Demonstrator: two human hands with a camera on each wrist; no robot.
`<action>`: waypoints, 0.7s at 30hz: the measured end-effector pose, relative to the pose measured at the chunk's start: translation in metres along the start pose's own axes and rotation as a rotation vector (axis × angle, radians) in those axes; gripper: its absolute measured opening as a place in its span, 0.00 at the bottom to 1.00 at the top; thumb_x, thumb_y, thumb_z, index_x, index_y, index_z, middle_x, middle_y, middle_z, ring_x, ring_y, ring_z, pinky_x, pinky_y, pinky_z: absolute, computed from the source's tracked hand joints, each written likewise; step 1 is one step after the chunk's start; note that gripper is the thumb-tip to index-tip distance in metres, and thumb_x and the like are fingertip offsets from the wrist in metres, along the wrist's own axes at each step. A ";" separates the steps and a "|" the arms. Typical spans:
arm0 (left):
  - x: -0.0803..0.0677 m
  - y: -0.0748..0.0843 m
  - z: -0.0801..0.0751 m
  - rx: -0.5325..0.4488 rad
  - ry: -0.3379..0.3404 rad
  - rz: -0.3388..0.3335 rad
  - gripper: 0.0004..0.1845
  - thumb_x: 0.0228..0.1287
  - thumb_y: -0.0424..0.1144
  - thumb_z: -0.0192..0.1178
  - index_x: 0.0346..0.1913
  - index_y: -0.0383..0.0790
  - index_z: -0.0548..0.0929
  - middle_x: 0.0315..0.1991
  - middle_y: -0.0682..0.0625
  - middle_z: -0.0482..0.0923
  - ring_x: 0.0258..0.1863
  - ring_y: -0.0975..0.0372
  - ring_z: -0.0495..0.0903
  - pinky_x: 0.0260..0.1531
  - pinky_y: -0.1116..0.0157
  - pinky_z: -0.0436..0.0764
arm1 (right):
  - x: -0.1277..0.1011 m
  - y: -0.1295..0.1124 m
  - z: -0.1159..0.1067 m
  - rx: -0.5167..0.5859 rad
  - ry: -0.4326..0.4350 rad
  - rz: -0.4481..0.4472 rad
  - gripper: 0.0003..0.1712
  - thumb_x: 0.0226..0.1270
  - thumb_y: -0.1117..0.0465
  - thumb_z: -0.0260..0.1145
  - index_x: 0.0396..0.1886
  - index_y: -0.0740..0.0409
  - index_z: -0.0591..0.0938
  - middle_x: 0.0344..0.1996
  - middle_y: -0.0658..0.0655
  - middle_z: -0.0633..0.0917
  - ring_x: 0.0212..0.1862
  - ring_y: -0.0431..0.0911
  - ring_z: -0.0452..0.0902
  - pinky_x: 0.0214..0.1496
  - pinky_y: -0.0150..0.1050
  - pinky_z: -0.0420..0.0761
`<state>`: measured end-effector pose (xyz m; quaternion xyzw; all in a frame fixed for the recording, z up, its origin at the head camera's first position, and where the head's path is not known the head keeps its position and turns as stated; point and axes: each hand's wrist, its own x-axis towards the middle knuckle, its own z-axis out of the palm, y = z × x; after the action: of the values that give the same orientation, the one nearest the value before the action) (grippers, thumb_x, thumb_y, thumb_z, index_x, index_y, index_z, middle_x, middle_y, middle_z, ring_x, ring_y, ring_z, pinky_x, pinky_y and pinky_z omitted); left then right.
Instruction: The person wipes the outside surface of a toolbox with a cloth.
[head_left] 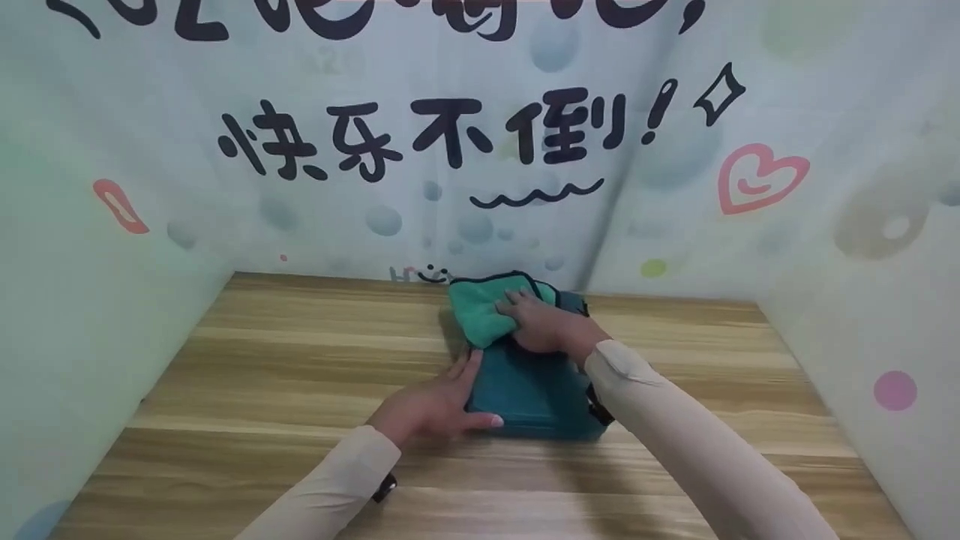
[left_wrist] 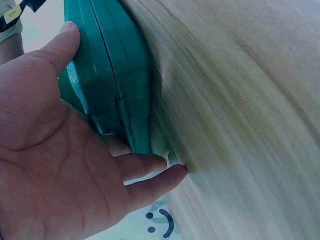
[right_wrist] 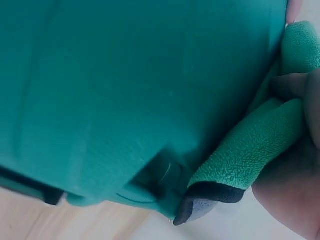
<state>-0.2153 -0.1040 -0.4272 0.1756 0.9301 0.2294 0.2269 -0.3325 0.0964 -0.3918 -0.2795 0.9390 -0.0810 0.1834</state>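
Note:
A teal hard plastic case (head_left: 536, 394) lies flat on the wooden table, its side seam showing in the left wrist view. My left hand (head_left: 435, 405) rests against the case's near left corner, thumb along the front edge and fingers stretched along the left side. Over the far end of the case, my right hand (head_left: 538, 322) holds a green cloth (head_left: 480, 304) with dark edging. In the right wrist view the thumb presses into a fold of the cloth (right_wrist: 250, 145), which touches the case's lid (right_wrist: 125, 90). The cloth covers the case's far left corner.
The wood-grain table (head_left: 300, 375) meets a printed back wall hanging (head_left: 375, 225) just behind the case. Pale side walls stand at the left and right. A dark latch or handle part (head_left: 598, 405) shows on the case's right side, partly behind my right forearm.

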 end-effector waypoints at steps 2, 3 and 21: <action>0.001 0.000 0.000 0.003 -0.013 -0.006 0.61 0.63 0.73 0.56 0.83 0.43 0.36 0.82 0.42 0.33 0.78 0.50 0.44 0.72 0.51 0.56 | -0.005 0.000 0.002 -0.009 -0.009 -0.026 0.33 0.82 0.60 0.48 0.82 0.49 0.57 0.81 0.58 0.49 0.80 0.55 0.36 0.76 0.58 0.45; 0.001 0.000 0.000 0.002 -0.018 -0.007 0.60 0.64 0.73 0.56 0.83 0.42 0.37 0.82 0.41 0.34 0.78 0.50 0.45 0.71 0.51 0.56 | -0.007 -0.001 0.003 -0.012 -0.013 -0.038 0.33 0.81 0.60 0.48 0.82 0.49 0.56 0.81 0.58 0.49 0.80 0.55 0.36 0.76 0.57 0.45; -0.002 0.002 -0.001 0.000 -0.028 -0.037 0.58 0.65 0.72 0.55 0.81 0.33 0.49 0.80 0.36 0.46 0.76 0.49 0.53 0.70 0.49 0.60 | -0.031 -0.003 0.012 0.072 0.009 -0.225 0.34 0.74 0.70 0.50 0.79 0.55 0.63 0.80 0.58 0.52 0.79 0.55 0.37 0.76 0.55 0.47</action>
<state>-0.2140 -0.1032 -0.4249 0.1613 0.9299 0.2226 0.2442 -0.3019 0.1102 -0.3930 -0.3760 0.8990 -0.1359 0.1786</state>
